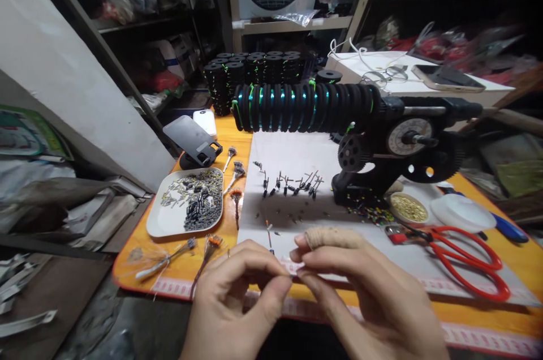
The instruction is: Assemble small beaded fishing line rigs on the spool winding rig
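Note:
My left hand [244, 298] and my right hand [365, 286] meet at the front edge of the table, fingertips close together. In each, thumb and forefinger are pinched; whatever lies between them is too small or hidden to make out. A finger of the right hand wears a beige wrap [335, 238]. Just beyond the hands, on a white sheet [258, 150], lie several small dark pieces with thin stems [292, 187]. A small stemmed piece [268, 230] rests nearest my left hand, and tiny loose metal-looking bits [299, 216] are scattered about.
A hand-cranked winder [373, 145] carries black spools [305, 106] with green line. Left stand a tray of small grey and black parts [199, 201] and a phone stand [193, 139]. Red-handled scissors [470, 264] and a dish of gold bits [408, 207] lie right. More spools [254, 68] stand behind.

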A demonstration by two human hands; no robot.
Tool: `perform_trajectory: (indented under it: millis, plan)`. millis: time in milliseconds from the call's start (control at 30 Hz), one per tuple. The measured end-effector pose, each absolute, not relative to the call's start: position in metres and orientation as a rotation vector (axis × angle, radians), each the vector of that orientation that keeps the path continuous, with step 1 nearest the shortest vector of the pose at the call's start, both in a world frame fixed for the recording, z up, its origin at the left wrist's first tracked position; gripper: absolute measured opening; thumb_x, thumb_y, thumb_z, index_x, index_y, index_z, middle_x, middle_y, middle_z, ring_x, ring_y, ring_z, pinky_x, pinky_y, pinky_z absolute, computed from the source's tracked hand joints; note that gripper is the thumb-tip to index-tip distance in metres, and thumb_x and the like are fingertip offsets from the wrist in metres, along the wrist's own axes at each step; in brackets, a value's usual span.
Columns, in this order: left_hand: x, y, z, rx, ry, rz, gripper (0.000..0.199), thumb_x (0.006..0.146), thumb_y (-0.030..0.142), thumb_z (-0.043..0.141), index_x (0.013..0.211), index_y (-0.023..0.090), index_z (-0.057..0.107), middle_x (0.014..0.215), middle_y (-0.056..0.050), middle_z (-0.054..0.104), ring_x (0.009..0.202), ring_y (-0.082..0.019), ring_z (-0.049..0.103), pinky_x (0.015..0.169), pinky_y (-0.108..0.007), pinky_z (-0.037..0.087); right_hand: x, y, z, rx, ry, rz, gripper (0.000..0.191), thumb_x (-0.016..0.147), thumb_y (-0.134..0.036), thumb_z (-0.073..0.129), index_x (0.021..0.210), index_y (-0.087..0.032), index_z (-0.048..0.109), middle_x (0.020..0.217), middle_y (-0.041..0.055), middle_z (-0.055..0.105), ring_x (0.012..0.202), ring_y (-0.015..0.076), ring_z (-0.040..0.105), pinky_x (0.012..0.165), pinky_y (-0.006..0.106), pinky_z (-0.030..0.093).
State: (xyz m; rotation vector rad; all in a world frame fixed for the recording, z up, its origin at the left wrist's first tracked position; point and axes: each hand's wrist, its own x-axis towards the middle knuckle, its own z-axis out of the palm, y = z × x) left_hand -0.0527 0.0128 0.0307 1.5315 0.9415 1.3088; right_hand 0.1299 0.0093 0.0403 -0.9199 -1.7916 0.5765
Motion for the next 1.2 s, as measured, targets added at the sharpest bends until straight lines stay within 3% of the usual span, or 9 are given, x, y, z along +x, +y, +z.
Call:
perform_trajectory:
  millis: [200, 367, 433, 500, 600, 733, 933, 1067, 1200]
  plan:
    - [-0.049, 0.008, 0.027, 1.254, 0.894, 1.344, 0.009, 0.089, 0.019, 0.07, 0.083, 0.024, 0.074, 0.076, 0.002, 0.063, 0.059, -0.008, 0.052, 0.054, -0.016, 0.046, 0.116, 0.009, 0.048, -0.967, -1.785, 0.663, 0.018, 0.086, -0.003, 0.059, 0.093, -0.018, 0.066, 0.084, 0.0031, 0.065, 0.077, 0.0128, 0.068, 0.066, 0.02, 0.058]
    - [-0.052, 0.008, 0.029, 1.322, 0.842, 1.206, 0.011, 0.093, 0.017, 0.064, 0.083, 0.022, 0.068, 0.079, 0.0, 0.062, 0.068, -0.011, 0.059, 0.062, -0.018, 0.051, 0.12, 0.008, 0.039, -0.865, -1.97, 0.171, 0.016, 0.084, -0.003, 0.062, 0.093, -0.016, 0.066, 0.092, 0.0081, 0.07, 0.086, 0.0171, 0.069, 0.074, 0.024, 0.06]
    - [-0.053, 0.008, 0.031, 1.293, 0.856, 1.184, 0.011, 0.092, 0.02, 0.065, 0.081, 0.02, 0.067, 0.079, -0.001, 0.062, 0.067, -0.012, 0.06, 0.06, -0.018, 0.051, 0.123, 0.009, 0.035, -0.756, -2.054, -0.032, 0.012, 0.09, -0.007, 0.059, 0.093, -0.016, 0.067, 0.096, 0.0111, 0.075, 0.095, 0.0211, 0.069, 0.077, 0.027, 0.062]
    - [-0.052, 0.007, 0.034, 1.306, 0.903, 1.208, 0.012, 0.09, 0.018, 0.066, 0.079, 0.019, 0.066, 0.076, -0.001, 0.062, 0.064, -0.012, 0.059, 0.057, -0.018, 0.051, 0.125, 0.011, 0.034, -0.694, -2.077, -0.106, 0.013, 0.092, -0.009, 0.056, 0.092, -0.016, 0.067, 0.091, 0.0107, 0.077, 0.093, 0.0224, 0.07, 0.075, 0.029, 0.062]
    - [-0.051, 0.007, 0.037, 1.589, 0.953, 1.341, 0.014, 0.086, 0.006, 0.065, 0.082, 0.02, 0.068, 0.075, 0.0, 0.066, 0.067, -0.012, 0.064, 0.06, -0.018, 0.054, 0.124, 0.012, 0.04, -0.773, -2.015, 0.101, 0.014, 0.088, -0.005, 0.058, 0.091, -0.017, 0.064, 0.08, 0.0074, 0.073, 0.078, 0.019, 0.069, 0.069, 0.029, 0.062]
    - [-0.053, 0.009, 0.034, 2.079, 0.942, 1.558, 0.029, 0.079, -0.006, 0.066, 0.097, 0.017, 0.069, 0.084, -0.003, 0.073, 0.078, -0.013, 0.072, 0.072, -0.017, 0.058, 0.121, 0.013, 0.051, -0.858, -1.935, 0.385, 0.017, 0.084, -0.002, 0.057, 0.089, -0.018, 0.061, 0.079, 0.0048, 0.069, 0.073, 0.0167, 0.067, 0.064, 0.027, 0.058]
    - [-0.06, 0.012, 0.039, 2.385, 0.947, 1.468, 0.026, 0.083, -0.003, 0.065, 0.103, 0.014, 0.066, 0.09, -0.005, 0.074, 0.081, -0.012, 0.073, 0.08, -0.015, 0.056, 0.123, 0.012, 0.056, -0.835, -2.024, 0.417, 0.016, 0.087, -0.002, 0.055, 0.09, -0.016, 0.061, 0.079, 0.0057, 0.067, 0.073, 0.0178, 0.065, 0.063, 0.029, 0.056]
    - [-0.06, 0.012, 0.048, 2.431, 0.96, 1.404, 0.023, 0.083, -0.002, 0.06, 0.096, 0.016, 0.063, 0.082, -0.003, 0.069, 0.073, -0.012, 0.069, 0.072, -0.018, 0.057, 0.123, 0.013, 0.057, -0.781, -2.136, 0.27, 0.01, 0.094, -0.008, 0.053, 0.095, -0.016, 0.059, 0.081, 0.007, 0.069, 0.077, 0.0198, 0.065, 0.069, 0.03, 0.057]
    - [-0.057, 0.012, 0.049, 2.04, 1.074, 1.336, 0.029, 0.075, -0.006, 0.055, 0.084, 0.022, 0.057, 0.075, 0.003, 0.06, 0.065, -0.01, 0.062, 0.057, -0.015, 0.051, 0.12, 0.013, 0.058, -0.773, -2.155, 0.211, 0.013, 0.095, -0.006, 0.051, 0.1, -0.015, 0.059, 0.085, 0.0081, 0.069, 0.083, 0.0199, 0.067, 0.075, 0.029, 0.058]
